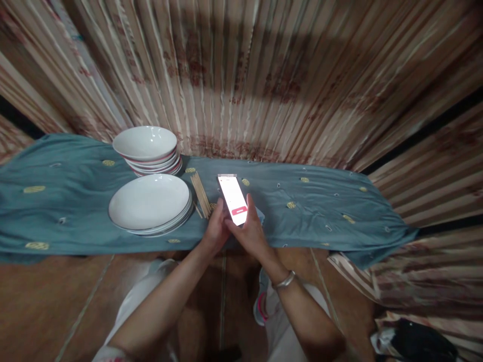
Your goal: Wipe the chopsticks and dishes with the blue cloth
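A smartphone (231, 193) with a bright white screen and a red button near its lower end is held up over the table's middle. My left hand (217, 226) grips its lower left side. My right hand (251, 231) wraps the lower right side, the thumb along the screen's edge. Left of the phone lie several wooden chopsticks (200, 195), side by side on the cloth. Beside them stands a stack of white plates (149, 203) with dark rims. Behind it is a stack of white bowls (145, 143) with red bands.
A blue-green cloth with yellow patterns (320, 201) covers the long narrow table. Pleated patterned curtains (241, 75) hang close behind it. A small light-blue item (260, 216) shows partly behind my right hand. On the floor at lower right lies a black bag-like thing (422, 342).
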`<state>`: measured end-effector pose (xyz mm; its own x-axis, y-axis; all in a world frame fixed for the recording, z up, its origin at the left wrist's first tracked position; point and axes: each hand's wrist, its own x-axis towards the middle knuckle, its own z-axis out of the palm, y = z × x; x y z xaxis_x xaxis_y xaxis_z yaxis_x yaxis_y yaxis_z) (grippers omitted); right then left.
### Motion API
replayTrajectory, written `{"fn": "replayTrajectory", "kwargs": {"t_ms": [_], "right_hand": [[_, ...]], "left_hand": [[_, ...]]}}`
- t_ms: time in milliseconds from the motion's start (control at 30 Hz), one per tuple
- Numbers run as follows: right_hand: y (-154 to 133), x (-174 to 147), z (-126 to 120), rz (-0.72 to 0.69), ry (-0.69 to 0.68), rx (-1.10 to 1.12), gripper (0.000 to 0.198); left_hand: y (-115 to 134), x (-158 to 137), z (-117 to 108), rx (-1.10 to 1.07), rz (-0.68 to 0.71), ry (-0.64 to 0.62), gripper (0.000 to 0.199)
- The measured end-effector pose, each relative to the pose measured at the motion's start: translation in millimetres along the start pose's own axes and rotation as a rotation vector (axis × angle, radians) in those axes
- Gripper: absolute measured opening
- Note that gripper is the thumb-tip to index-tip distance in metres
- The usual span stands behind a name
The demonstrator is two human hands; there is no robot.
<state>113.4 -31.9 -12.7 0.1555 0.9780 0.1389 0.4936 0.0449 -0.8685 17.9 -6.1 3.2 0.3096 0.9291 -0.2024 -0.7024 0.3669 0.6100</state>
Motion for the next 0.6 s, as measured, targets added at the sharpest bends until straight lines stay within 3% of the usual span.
{"fn": "replayTrajectory", "kwargs": {"t_ms": [267, 400, 600], "right_hand": [[14, 4, -19, 0.213, 0.065, 0.547, 0.098], [21, 5, -37, 0.257, 0.155, 0.562, 0.104], [45, 21, -82, 0.295, 0.371, 0.439, 0.105]], "left_hand": [[-11, -2, -7, 0.109, -0.058, -0.023, 0.045], [-17, 0, -14, 0.219, -0.003, 0.01, 0.051], [-29, -4, -20, 0.484, 0.097, -0.018, 0.041]]}}
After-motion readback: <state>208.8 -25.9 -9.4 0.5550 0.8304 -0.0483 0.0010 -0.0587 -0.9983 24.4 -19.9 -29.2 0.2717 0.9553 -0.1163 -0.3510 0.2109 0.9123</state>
